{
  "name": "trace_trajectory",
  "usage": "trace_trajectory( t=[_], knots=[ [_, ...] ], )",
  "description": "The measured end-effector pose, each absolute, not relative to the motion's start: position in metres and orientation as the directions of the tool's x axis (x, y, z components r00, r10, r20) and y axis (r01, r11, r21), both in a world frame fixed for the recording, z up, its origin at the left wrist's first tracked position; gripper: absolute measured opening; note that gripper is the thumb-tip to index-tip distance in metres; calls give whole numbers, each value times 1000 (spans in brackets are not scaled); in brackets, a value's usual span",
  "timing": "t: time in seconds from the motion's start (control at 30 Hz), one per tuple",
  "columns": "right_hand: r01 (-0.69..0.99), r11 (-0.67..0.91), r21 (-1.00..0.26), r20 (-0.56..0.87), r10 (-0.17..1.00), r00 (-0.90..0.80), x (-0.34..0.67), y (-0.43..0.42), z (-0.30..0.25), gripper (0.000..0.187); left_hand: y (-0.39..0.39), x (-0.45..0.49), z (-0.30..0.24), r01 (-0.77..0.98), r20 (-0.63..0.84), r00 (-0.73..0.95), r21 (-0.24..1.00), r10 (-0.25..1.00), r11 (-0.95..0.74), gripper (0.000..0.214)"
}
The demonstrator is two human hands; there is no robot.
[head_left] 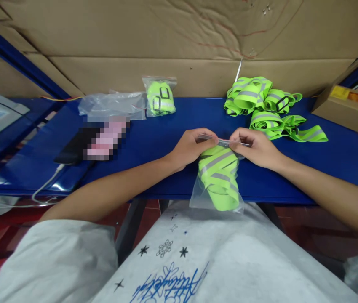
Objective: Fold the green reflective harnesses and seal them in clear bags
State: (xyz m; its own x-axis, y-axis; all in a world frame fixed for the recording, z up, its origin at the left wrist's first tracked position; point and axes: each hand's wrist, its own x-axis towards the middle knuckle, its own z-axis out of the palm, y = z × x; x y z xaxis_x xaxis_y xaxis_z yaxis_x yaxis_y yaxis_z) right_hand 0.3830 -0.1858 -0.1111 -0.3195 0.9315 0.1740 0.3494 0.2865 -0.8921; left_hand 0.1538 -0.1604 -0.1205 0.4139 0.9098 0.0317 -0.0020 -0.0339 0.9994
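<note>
a glossy blue tabletop [198, 115] runs beneath and beyond both hands. out ahead and left of the left hand [193, 146] lie clear plastic bags [112, 105], with a filled bag [161, 99] of lime straps beside them. further left of that hand sit a dark device [73, 147] and a pink item [108, 141], too blurred to name. just beyond the right hand [257, 147] is a heap of lime straps [251, 94]; well right of it, a cardboard box [340, 105].

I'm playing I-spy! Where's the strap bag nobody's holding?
In the head view, the strap bag is left of centre at the back of the table, beside clear plastic.
</note>
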Motion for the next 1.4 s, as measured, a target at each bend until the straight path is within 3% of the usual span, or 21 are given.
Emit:
trace_trajectory(
  t=[0.23,0.63,0.9,1.17,1.4],
  knots=[
    [335,289,-897,179,929,-323,381,-193,-103,46,-158,151,-117,-56,-63,491,993,869,103,28],
    [387,325,-863,242,938,-247,383,-191,-106,60,-160,151,-114,-81,-8,411,996,912,45,31],
    [324,262,-909,229,964,-137,383,-187,-106,63,-157,152,-117,-165,-138,523,952,841,259,36],
    [310,233,-922,140,946,-293,388,-180,-114,53,-162,149,-121,-89,-45,514,990,857,106,38],
    [313,289,-905,208,941,-268,385,-191,-104,47,-166,150,-116,-58,8,554,998,833,29,38]
  ],
)
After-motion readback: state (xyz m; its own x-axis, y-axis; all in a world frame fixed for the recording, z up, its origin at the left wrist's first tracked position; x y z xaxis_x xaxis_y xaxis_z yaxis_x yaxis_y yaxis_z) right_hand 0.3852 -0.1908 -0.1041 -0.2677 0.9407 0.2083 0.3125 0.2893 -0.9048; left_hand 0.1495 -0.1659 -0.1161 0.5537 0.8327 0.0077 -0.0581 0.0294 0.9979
